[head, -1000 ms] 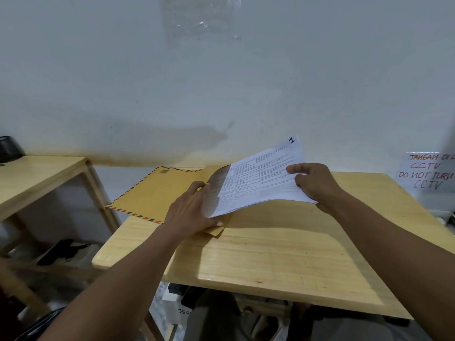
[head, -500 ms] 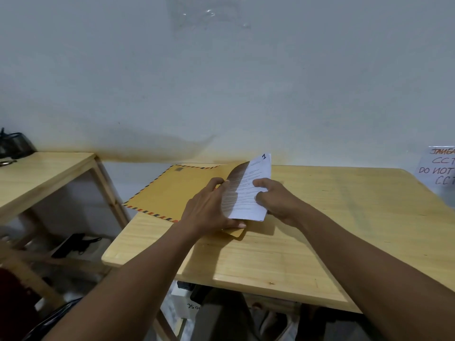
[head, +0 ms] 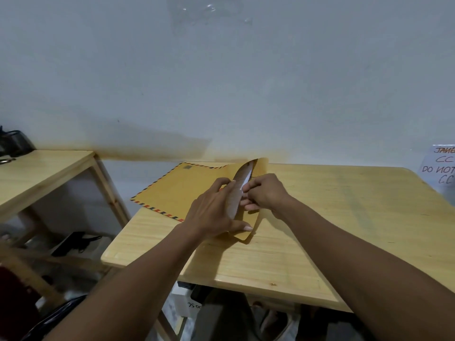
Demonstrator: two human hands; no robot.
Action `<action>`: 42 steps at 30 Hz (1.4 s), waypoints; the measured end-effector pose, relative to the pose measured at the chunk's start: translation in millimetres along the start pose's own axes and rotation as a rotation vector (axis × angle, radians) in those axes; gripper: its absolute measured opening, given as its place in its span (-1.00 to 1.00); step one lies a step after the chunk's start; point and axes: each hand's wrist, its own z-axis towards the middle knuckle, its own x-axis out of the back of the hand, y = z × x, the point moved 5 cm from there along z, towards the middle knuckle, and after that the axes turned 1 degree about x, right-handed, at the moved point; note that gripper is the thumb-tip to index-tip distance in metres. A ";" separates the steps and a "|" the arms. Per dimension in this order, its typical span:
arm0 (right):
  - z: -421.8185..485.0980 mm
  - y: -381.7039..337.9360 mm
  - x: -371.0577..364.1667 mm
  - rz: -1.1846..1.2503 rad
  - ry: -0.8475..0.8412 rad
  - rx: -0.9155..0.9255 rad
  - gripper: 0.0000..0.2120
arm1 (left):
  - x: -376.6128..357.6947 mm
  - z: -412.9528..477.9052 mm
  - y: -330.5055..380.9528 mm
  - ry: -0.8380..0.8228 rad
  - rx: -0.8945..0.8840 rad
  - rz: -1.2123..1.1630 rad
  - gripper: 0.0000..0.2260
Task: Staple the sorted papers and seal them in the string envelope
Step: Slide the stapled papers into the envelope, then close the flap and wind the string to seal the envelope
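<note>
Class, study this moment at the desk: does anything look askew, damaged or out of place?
Only one thing: the envelope lies skewed, its left corner hanging past the table edge. Otherwise the left hand holds the mouth open while the right hand pushes the papers in.

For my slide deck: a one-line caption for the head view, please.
Left hand holds the envelope mouth open while right hand pushes the papers inside.

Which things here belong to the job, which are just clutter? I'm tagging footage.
In use: brown string envelope with striped border; white papers; left hand; right hand.
Lying about: handwritten wall sign; black object on side table.
</note>
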 end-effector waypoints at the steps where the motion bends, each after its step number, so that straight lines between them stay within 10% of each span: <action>1: 0.2 -0.6 -6.7 -0.014 -0.045 -0.015 -0.83 | -0.6 0.7 0.7 -0.004 -0.006 -0.003 0.11; 7: -0.4 -10.1 18.0 -0.185 0.088 0.176 -0.80 | -1.9 -1.4 -3.9 -0.003 -0.004 -0.058 0.12; 14: -17.7 15.9 26.6 -1.406 -0.086 0.603 -0.63 | -6.9 -7.8 -0.8 -0.011 0.015 -0.109 0.05; 22: -31.6 16.8 27.4 -1.116 -0.065 0.704 -0.85 | -17.5 -19.3 6.4 -0.255 -0.019 -0.084 -0.07; 29: -40.5 0.9 33.6 -1.043 -0.128 0.689 -0.84 | -9.8 -16.7 11.1 -0.284 0.045 -0.172 -0.75; 34: -42.4 -8.5 39.9 -0.804 -0.201 0.531 -0.87 | -13.1 -18.0 0.4 -0.334 0.179 -0.356 -0.73; 42: -50.8 -58.8 39.0 -1.217 -0.380 0.483 -0.82 | -5.3 -25.0 1.9 -0.624 0.183 -0.492 -0.69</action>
